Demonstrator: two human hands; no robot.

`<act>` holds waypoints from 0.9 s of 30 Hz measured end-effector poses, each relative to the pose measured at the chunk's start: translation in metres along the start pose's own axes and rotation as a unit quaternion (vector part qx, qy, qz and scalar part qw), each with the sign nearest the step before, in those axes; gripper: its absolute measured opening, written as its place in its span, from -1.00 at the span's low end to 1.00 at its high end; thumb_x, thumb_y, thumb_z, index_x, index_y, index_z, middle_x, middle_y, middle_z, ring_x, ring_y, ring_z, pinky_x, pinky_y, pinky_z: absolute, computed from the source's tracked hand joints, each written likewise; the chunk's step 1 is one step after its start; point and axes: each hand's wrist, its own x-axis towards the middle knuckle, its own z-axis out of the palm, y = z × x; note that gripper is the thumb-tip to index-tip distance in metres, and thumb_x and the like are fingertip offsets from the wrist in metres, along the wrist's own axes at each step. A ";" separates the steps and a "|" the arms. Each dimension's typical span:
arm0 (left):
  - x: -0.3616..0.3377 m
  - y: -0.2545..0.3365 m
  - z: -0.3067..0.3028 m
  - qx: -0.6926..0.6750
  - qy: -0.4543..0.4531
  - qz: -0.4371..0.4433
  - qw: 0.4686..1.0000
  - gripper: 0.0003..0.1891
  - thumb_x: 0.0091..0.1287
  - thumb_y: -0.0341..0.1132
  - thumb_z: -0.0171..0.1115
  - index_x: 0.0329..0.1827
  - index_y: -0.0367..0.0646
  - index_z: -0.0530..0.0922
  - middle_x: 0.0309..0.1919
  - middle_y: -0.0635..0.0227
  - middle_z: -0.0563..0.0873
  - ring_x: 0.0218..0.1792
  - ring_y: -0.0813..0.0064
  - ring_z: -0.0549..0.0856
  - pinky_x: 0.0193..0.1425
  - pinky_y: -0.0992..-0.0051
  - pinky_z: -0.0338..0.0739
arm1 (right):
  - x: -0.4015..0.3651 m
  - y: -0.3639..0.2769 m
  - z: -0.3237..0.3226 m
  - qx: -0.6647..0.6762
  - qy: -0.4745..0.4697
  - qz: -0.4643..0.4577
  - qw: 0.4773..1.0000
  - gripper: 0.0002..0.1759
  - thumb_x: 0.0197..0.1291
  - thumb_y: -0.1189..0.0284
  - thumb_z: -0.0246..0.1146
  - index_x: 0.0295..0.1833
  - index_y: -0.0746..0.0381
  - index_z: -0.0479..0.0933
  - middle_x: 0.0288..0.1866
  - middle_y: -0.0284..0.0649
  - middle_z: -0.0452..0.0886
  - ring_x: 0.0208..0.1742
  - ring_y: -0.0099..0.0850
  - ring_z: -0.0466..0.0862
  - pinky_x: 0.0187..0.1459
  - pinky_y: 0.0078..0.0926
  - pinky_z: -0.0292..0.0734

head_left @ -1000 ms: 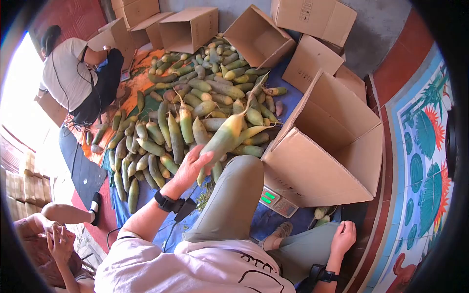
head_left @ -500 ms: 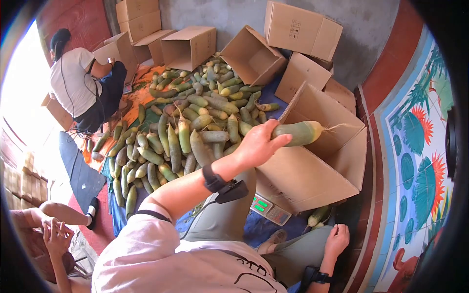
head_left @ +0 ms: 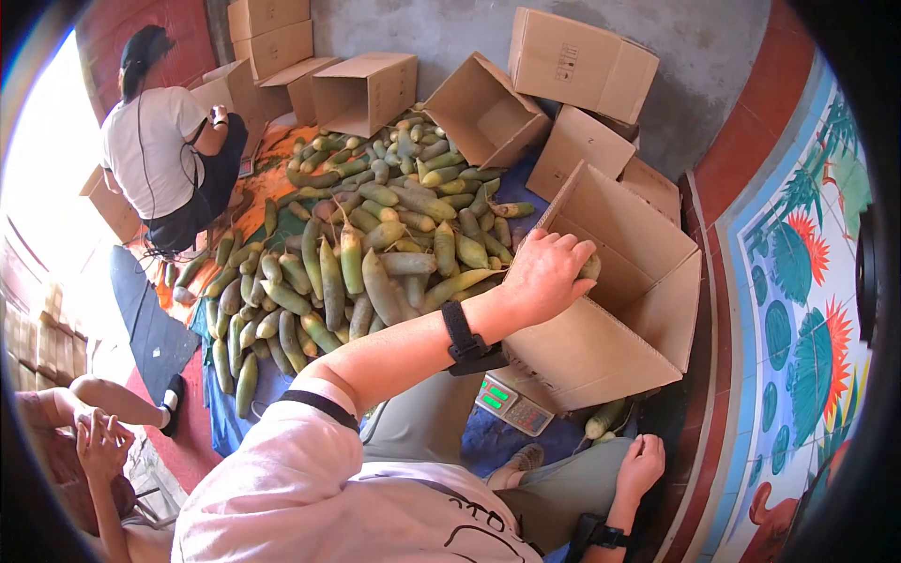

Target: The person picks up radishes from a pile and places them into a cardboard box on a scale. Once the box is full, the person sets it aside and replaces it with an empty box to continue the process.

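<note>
My left hand (head_left: 549, 277) is over the near left rim of an open cardboard box (head_left: 601, 352). Its fingers are wrapped round a green radish (head_left: 590, 266), mostly hidden, with only a rounded end showing past the fingertips. The box tilts, its opening facing up and away. Under its near corner is a digital scale (head_left: 512, 403) with lit green digits. My right hand (head_left: 642, 462) rests on my right knee, fingers curled, with nothing visible in it. To the left of the box spreads a big heap of green radishes (head_left: 380, 286).
More cardboard boxes (head_left: 366, 94) line the grey wall, several lying open on their sides. A person (head_left: 155, 150) crouches at the back left beside a box. Another person's clasped hands (head_left: 103, 446) show at lower left. A painted tile wall (head_left: 788, 328) curves along the right.
My left hand has turned over at the box rim, fingers now pointing right; the radish shows far less than before. The crouching person has shifted slightly. My right hand stays on the knee.
</note>
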 end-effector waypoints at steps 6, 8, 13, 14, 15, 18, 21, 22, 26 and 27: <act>-0.021 -0.013 0.006 -0.018 -0.100 -0.002 0.995 -0.86 0.14 -0.32 0.25 -0.28 -0.16 0.61 -0.27 0.25 0.62 -0.15 0.24 0.59 0.04 0.23 0.39 | 0.000 0.002 0.001 0.003 -0.002 -0.004 1.000 -0.91 0.11 0.52 0.17 -0.37 0.31 0.42 -0.38 -0.04 0.49 -0.29 -0.04 0.52 -0.24 -0.14 0.43; -0.029 -0.014 0.001 -0.038 0.005 0.036 0.999 -0.76 0.11 -0.34 0.27 -0.15 -0.17 0.58 -0.10 0.19 0.61 0.02 0.19 0.56 0.20 0.20 0.35 | 0.001 0.000 0.000 0.009 -0.003 -0.005 1.000 -0.91 0.11 0.52 0.16 -0.38 0.31 0.42 -0.38 -0.04 0.49 -0.29 -0.03 0.52 -0.24 -0.14 0.42; -0.059 -0.027 -0.025 -0.011 0.044 0.009 0.999 -0.57 0.08 -0.41 0.28 0.07 -0.18 0.48 0.15 0.09 0.48 0.18 0.03 0.44 0.28 0.17 0.31 | 0.002 -0.002 -0.001 -0.002 -0.020 0.012 1.000 -0.91 0.11 0.52 0.16 -0.37 0.32 0.42 -0.37 -0.03 0.50 -0.29 -0.03 0.52 -0.25 -0.14 0.42; -0.069 -0.037 -0.026 -0.007 0.042 -0.035 0.998 -0.58 0.09 -0.41 0.26 0.07 -0.18 0.48 0.14 0.09 0.49 0.17 0.03 0.45 0.27 0.16 0.32 | 0.002 -0.002 -0.001 -0.003 -0.024 0.012 1.000 -0.91 0.11 0.52 0.16 -0.37 0.32 0.42 -0.37 -0.03 0.50 -0.29 -0.03 0.52 -0.25 -0.14 0.42; -0.080 -0.047 -0.026 -0.002 0.039 -0.080 0.996 -0.58 0.09 -0.42 0.25 0.07 -0.19 0.47 0.13 0.09 0.50 0.16 0.03 0.45 0.26 0.15 0.32 | 0.002 -0.002 -0.001 -0.001 -0.020 0.008 1.000 -0.91 0.11 0.52 0.16 -0.37 0.33 0.42 -0.37 -0.03 0.49 -0.29 -0.03 0.51 -0.26 -0.14 0.41; -0.121 -0.087 -0.029 0.014 0.049 -0.160 0.986 -0.57 0.12 -0.41 0.22 0.11 -0.18 0.45 0.09 0.07 0.52 0.14 0.04 0.47 0.24 0.19 0.35 | 0.003 -0.004 0.000 0.000 -0.014 -0.002 1.000 -0.90 0.12 0.52 0.16 -0.38 0.33 0.42 -0.38 -0.03 0.48 -0.30 -0.03 0.51 -0.27 -0.15 0.41; -0.171 -0.125 -0.032 0.050 0.020 -0.277 0.959 -0.60 0.17 -0.37 0.20 0.11 -0.20 0.45 0.04 0.05 0.54 0.10 0.03 0.48 0.21 0.24 0.37 | 0.004 -0.003 0.001 -0.003 -0.019 -0.006 1.000 -0.90 0.13 0.52 0.16 -0.38 0.33 0.42 -0.40 -0.03 0.47 -0.32 -0.04 0.50 -0.28 -0.15 0.40; -0.187 -0.138 -0.032 0.061 0.004 -0.318 0.946 -0.61 0.15 -0.37 0.21 0.07 -0.21 0.47 0.01 0.05 0.56 0.08 0.04 0.50 0.19 0.24 0.39 | 0.004 -0.002 0.001 -0.004 -0.025 -0.005 1.000 -0.90 0.14 0.52 0.15 -0.37 0.34 0.41 -0.40 -0.03 0.46 -0.33 -0.04 0.50 -0.29 -0.16 0.40; -0.258 -0.187 -0.027 0.059 -0.043 -0.452 0.889 -0.62 0.14 -0.28 0.21 0.02 -0.22 0.51 -0.04 0.04 0.60 0.05 0.05 0.54 0.14 0.25 0.43 | 0.006 -0.006 0.002 -0.009 -0.027 -0.014 1.000 -0.89 0.15 0.52 0.15 -0.37 0.34 0.41 -0.42 -0.04 0.45 -0.34 -0.05 0.49 -0.32 -0.16 0.38; -0.274 -0.198 -0.024 0.063 -0.057 -0.485 0.870 -0.62 0.15 -0.25 0.20 0.02 -0.22 0.52 -0.06 0.03 0.61 0.03 0.04 0.55 0.13 0.25 0.45 | 0.007 -0.007 0.002 -0.008 -0.027 -0.016 0.999 -0.89 0.15 0.52 0.15 -0.37 0.34 0.41 -0.42 -0.04 0.44 -0.35 -0.05 0.49 -0.32 -0.16 0.38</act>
